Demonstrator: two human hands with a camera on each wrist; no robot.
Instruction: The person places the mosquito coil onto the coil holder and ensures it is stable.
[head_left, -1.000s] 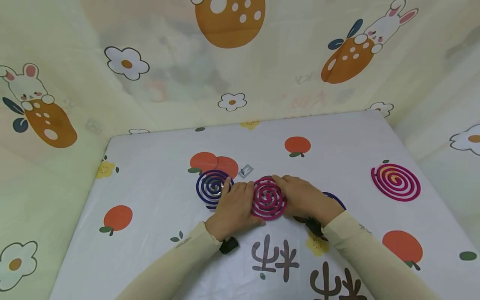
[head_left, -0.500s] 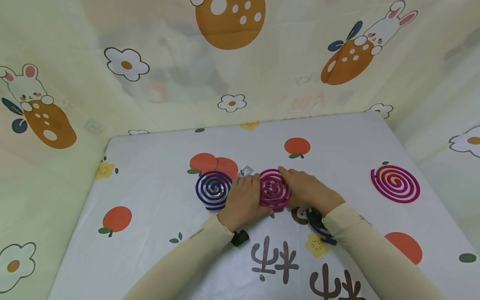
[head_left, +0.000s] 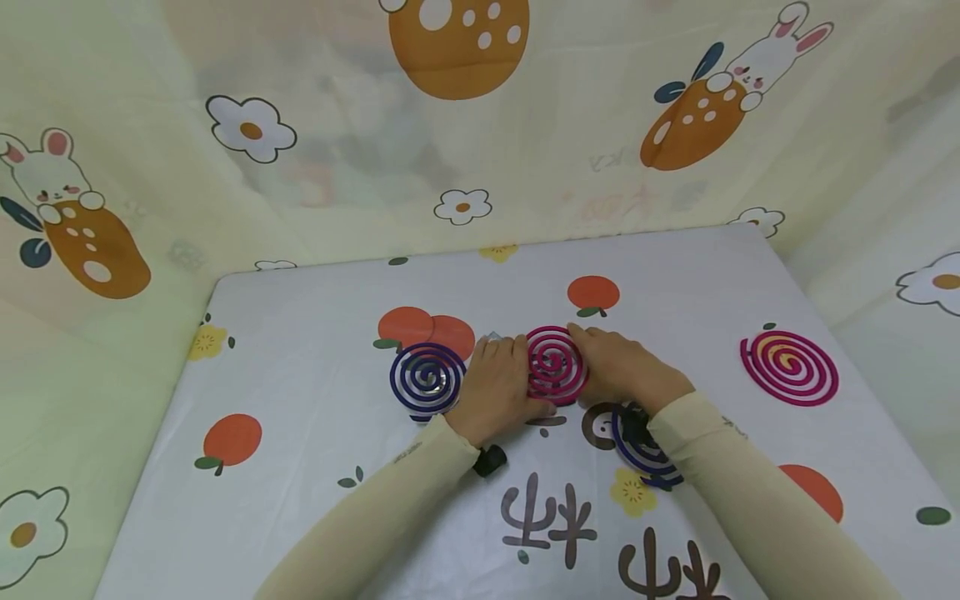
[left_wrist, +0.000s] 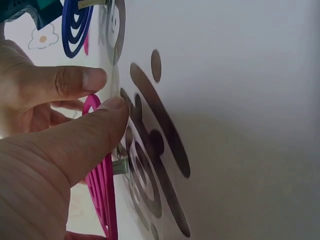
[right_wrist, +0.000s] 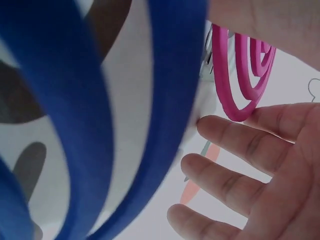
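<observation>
A pink mosquito coil (head_left: 557,367) sits raised on a small metal stand (left_wrist: 120,166) in mid-table. My left hand (head_left: 498,387) holds its left side, with the thumb (left_wrist: 107,117) against the near edge. On the right side my right hand (head_left: 626,367) grips the coil's rim; in the right wrist view the index finger touches the pink edge, while the other fingers (right_wrist: 225,180) spread loosely. A blue mosquito coil (head_left: 426,377) stands just left of my left hand. Another blue coil (head_left: 647,454) lies partly under my right wrist.
A second pink coil (head_left: 791,369) lies at the right of the table. Printed fruit and flowers mark the white tablecloth (head_left: 300,367). A patterned curtain (head_left: 337,192) hangs behind the table. Dark wrist camera gear (head_left: 491,460) shows under my left wrist.
Both hands have shifted the middle pink coil away from me and slightly to the right. More of the blue coil under my right wrist now shows. The other coils have stayed put.
</observation>
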